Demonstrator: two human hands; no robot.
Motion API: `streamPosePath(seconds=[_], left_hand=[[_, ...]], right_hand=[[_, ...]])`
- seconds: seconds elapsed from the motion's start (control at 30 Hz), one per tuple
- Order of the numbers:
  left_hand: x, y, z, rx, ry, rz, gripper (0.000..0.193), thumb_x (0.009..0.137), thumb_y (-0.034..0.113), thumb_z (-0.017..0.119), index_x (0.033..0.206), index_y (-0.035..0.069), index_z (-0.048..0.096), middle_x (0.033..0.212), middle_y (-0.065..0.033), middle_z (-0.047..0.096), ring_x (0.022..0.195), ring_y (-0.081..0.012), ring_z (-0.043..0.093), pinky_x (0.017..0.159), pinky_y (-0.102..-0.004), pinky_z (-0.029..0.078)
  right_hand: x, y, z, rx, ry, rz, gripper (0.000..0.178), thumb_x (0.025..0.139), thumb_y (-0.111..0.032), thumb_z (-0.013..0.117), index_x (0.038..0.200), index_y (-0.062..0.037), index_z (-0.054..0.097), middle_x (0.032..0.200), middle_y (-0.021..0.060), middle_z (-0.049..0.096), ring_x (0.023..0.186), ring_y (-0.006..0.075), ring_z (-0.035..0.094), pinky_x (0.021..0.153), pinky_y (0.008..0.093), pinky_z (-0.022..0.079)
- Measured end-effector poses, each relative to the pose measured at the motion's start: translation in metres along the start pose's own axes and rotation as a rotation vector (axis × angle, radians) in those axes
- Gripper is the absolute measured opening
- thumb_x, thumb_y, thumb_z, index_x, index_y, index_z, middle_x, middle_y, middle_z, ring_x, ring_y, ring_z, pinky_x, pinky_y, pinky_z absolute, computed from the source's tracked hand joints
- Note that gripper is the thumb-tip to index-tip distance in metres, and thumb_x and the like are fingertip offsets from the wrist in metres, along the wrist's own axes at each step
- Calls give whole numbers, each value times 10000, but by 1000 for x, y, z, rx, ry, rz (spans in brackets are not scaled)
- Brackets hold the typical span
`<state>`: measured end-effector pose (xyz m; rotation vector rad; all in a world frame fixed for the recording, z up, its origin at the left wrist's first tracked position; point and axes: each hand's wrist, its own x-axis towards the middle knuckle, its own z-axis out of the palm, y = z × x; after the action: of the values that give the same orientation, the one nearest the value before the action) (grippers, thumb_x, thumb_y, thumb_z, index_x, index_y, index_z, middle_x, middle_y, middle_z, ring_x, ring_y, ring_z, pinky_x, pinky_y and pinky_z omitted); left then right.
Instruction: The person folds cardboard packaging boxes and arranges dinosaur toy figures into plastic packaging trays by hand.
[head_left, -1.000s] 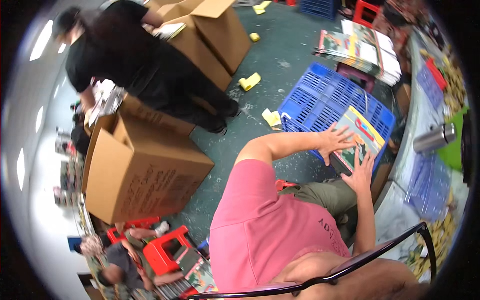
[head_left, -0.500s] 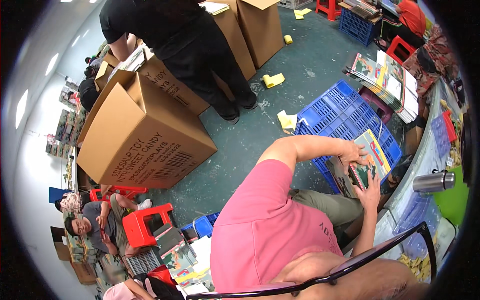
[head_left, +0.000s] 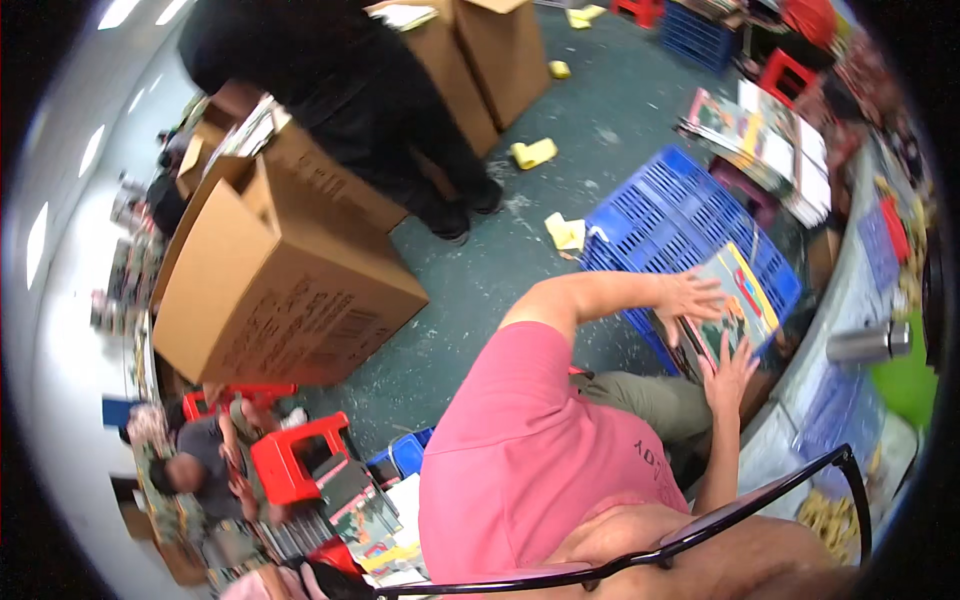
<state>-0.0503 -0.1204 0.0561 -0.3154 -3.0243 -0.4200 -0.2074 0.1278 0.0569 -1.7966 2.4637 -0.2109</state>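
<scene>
A flat printed cardboard box [head_left: 741, 297], with a green, yellow and red picture, lies tilted over the near side of an upturned-looking blue plastic crate [head_left: 660, 215]. My left hand [head_left: 690, 298] rests across its left part, fingers spread over the printed face and the thumb down by the near edge. At the near right corner, my right hand [head_left: 731, 374] touches the box with its fingers apart on the print. Both hands are open. Dark cardboard shows under the near edge, mostly hidden by my hands.
A stack of printed cardboard [head_left: 765, 150] stands beyond the crate. To the right, a bench holds a steel flask [head_left: 868, 343]. Large brown cartons [head_left: 290, 280] and a person in black [head_left: 390, 100] are ahead left. Red stools [head_left: 300, 460] and a seated person are at lower left. Yellow scraps [head_left: 565, 232] litter the floor.
The box has turned flatter, so its printed face shows more and its red edge less. My left hand has slid left and spread its fingers. The whole view has shifted slightly and blurred.
</scene>
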Motion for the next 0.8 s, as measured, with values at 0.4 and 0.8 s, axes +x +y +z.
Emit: streamPosePath(seconds=[0.4,0.8], left_hand=[[36,12,12,28,3,-107,1021,814,438,778,1618,112,240,1684,-211,164,1544,-458,151,1201,-653,173],[27,10,48,331,120,-13,903,995,674,399,1640,86,169,1663,-283,173,1523,-485,198,1175,-667,202]], right_hand=[[-5,7,-8,-123,194,119,651,865,-429,674,1482,-310,507,1565,139,423,1425,400,380,1086,677,298],[-334,-70,-97,463,644,1140,282,910,-240,693,1126,-59,709,1070,165,688,1008,362,654,862,444,522]])
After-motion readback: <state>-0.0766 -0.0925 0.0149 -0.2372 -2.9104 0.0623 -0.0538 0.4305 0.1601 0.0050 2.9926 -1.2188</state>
